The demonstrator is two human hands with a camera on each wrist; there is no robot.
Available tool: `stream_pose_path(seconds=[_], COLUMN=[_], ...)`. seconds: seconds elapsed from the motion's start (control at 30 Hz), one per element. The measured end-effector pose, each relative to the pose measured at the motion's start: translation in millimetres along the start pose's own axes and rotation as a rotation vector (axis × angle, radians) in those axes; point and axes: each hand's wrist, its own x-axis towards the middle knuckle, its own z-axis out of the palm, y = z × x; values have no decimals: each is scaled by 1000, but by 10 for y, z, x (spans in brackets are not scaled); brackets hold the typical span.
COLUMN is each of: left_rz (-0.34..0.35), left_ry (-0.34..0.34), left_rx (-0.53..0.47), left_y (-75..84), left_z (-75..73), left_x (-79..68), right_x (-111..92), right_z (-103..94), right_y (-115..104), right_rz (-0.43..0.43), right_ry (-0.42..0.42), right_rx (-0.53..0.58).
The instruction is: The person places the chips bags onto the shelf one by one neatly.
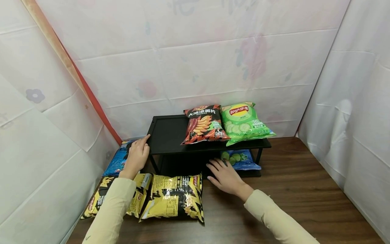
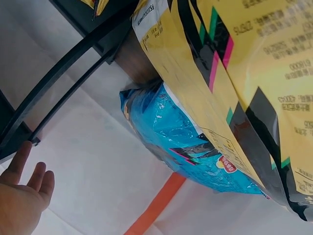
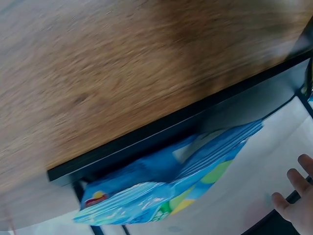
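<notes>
A black two-tier shelf (image 1: 167,134) stands against the back wall. My left hand (image 1: 138,156) reaches to its top tier, the index fingertip at the left edge; the left wrist view shows these fingers (image 2: 36,178) extended beside the frame. In front of the lower tier is my right hand (image 1: 225,176), fingers spread and nothing in its grasp. Just behind it, a blue chip bag (image 1: 243,161) lies on the lower tier, partly hidden by the hand. On the top tier lean a red-and-black chip bag (image 1: 204,125) and a green Lay's bag (image 1: 245,123).
Yellow-and-black chip bags (image 1: 175,198) lie on the wooden table (image 1: 292,189) before the shelf's left half, one partly under the left forearm. Another blue bag (image 1: 115,162) sits left of the shelf. White printed cloth (image 1: 195,67) encloses the back and sides.
</notes>
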Motion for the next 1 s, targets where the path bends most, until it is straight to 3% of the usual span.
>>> stream_pose_path(seconds=[0.57, 0.77, 1.0], left_rz=[11, 11, 4], left_ry=[4, 2, -6], left_rx=[21, 18, 17], left_y=[5, 1, -11], left_z=[-8, 0, 0], left_x=[2, 3, 6], right_x=[114, 129, 138], right_z=[61, 109, 119], right_y=[-524, -662, -774], right_rz=[-204, -280, -341], right_ry=[-71, -87, -110], right_rx=[49, 9, 53])
